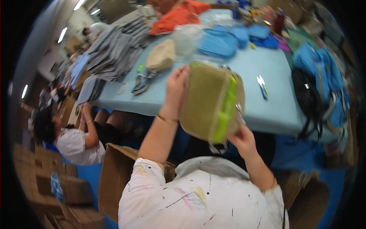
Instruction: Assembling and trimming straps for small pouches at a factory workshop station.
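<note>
A small olive-green bag [200,101] with a bright lime strip down its right part is held up in front of my chest, over the near table edge. My left hand [177,86] is closed on its upper left edge. At the lower right corner, my right hand [243,141] grips the bag near its zipper side, where a strap end with a buckle hangs below. Farther off on the table lies a beige pouch [162,55] with a dark grey strap [143,82] beside it. To the right of the bag lie small scissors [262,87].
Grey fabric pieces [118,47] are piled at the table's left. Light blue bags [219,42], clear plastic and an orange bag [179,17] lie at the back. Blue backpacks [324,72] crowd the right end. A co-worker [76,139] sits at left; cardboard boxes [118,175] flank me.
</note>
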`<control>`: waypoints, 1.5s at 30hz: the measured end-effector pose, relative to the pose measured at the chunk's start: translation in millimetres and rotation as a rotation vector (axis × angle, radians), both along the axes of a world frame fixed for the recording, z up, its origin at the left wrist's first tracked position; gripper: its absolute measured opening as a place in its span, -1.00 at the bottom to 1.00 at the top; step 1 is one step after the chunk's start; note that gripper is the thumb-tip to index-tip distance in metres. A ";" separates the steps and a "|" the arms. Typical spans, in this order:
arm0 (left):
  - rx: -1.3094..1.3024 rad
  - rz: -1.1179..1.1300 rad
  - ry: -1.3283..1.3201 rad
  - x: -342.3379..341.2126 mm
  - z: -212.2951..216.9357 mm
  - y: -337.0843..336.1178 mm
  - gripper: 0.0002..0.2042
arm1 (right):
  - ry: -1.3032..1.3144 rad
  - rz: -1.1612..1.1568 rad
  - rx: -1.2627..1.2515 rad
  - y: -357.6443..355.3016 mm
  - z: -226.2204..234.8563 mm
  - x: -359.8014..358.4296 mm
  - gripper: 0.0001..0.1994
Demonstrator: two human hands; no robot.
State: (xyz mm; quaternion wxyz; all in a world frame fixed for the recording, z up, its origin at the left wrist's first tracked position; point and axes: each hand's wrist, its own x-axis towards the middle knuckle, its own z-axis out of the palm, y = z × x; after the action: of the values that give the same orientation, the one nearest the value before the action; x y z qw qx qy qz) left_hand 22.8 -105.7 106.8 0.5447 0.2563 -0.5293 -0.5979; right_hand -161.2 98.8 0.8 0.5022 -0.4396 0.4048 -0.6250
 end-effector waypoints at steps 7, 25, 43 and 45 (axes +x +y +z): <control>-0.074 -0.110 -0.537 21.4 -38.9 33.8 -0.78 | -0.266 -0.124 0.097 -72.1 1.6 -11.4 -0.73; 0.339 -0.033 -0.276 -15.2 -118.4 113.6 -0.78 | 0.112 -0.361 0.052 -19.3 -59.7 24.6 -0.78; 0.263 -0.178 -0.200 -17.6 -138.1 123.9 -0.61 | -0.348 0.310 0.276 -11.5 -20.0 6.1 -0.73; 0.224 -0.225 -0.166 -10.8 -140.8 122.5 -0.59 | -0.542 0.302 0.276 -11.8 -10.4 -0.9 -0.72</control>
State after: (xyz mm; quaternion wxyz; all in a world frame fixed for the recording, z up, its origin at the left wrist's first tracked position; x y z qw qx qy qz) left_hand 12.1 16.8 -34.0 0.3968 0.3030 -0.5281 -0.6869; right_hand -162.1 87.0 -9.5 0.7333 -0.2406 0.2678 -0.5769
